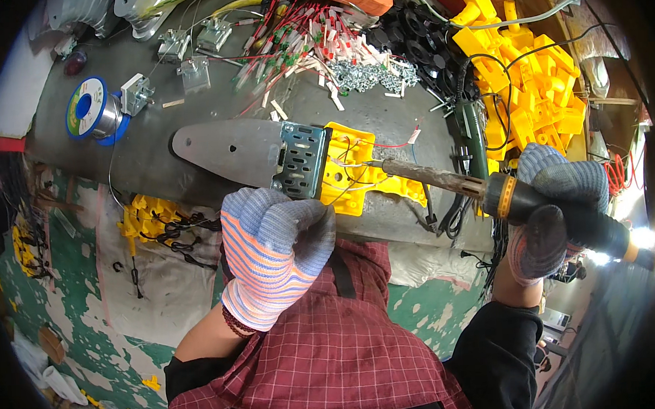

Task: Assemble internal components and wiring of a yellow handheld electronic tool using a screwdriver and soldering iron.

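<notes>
My left hand (275,251), in a striped knit glove, grips a flat grey metal tool (226,147) by its perforated grey body (301,160) at the bench's front edge. A yellow plastic housing (362,170) with thin red and white wires lies against that body. My right hand (558,209), in a grey glove, holds a soldering iron (488,190) by its black and yellow handle. The iron's dark tip (373,163) rests on the wires over the yellow housing.
A solder spool (89,107) with a blue rim stands at the left of the grey bench. A heap of red and white wire leads (298,41) and small screws (369,75) lies at the back. Yellow housings (527,86) are piled at right, more (152,216) below left.
</notes>
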The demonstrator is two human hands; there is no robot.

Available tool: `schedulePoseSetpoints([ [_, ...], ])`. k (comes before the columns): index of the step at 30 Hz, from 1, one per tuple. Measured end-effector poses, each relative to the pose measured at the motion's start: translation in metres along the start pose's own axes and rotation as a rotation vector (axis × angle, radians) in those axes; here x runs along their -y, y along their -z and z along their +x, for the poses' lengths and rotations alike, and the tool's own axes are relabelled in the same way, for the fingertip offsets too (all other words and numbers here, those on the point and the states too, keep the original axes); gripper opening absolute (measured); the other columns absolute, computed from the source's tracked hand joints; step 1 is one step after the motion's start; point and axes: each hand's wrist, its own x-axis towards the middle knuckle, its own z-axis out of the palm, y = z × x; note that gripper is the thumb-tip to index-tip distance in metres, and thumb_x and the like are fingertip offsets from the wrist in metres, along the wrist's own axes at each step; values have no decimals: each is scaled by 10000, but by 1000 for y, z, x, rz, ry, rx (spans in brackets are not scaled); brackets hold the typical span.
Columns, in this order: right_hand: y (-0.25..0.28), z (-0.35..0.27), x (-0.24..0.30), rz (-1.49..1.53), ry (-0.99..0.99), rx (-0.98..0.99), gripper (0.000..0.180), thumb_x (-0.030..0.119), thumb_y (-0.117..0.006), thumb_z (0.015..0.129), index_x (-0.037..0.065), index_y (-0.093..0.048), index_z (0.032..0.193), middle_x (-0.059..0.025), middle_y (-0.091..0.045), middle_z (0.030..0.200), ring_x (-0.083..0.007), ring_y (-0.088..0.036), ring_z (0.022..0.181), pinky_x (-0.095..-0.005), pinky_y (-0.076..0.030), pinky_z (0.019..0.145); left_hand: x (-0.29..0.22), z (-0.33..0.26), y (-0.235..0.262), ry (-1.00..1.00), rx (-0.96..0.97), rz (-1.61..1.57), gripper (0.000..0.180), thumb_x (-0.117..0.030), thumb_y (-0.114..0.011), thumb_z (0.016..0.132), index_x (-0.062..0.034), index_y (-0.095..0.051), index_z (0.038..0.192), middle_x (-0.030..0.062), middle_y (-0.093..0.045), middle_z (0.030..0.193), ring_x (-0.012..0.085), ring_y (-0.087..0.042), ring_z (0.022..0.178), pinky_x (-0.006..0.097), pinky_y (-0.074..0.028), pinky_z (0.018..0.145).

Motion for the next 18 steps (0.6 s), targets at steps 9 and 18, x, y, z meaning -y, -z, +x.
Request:
schedulePoseSetpoints([
  [9, 2, -1, -2, 46, 15, 58, 367, 265, -751, 790, 78, -530, 1016, -82, -579, 895, -222, -550, 844, -415, -430, 810, -2, 1, 3, 23, 62, 19, 253, -42, -808, 672, -85, -649, 864, 79, -589, 832, 290, -562, 763, 391, -445, 672],
  [18, 14, -8, -6, 81, -10, -3, 335, 265, -727, 842, 91, -504, 1022, -65, -554, 932, -208, -520, 881, -416, -422, 855, 0, 1, 1, 9, 69, 35, 250, -37, -799, 666, -95, -646, 854, 78, -587, 830, 291, -556, 774, 394, -436, 680],
])
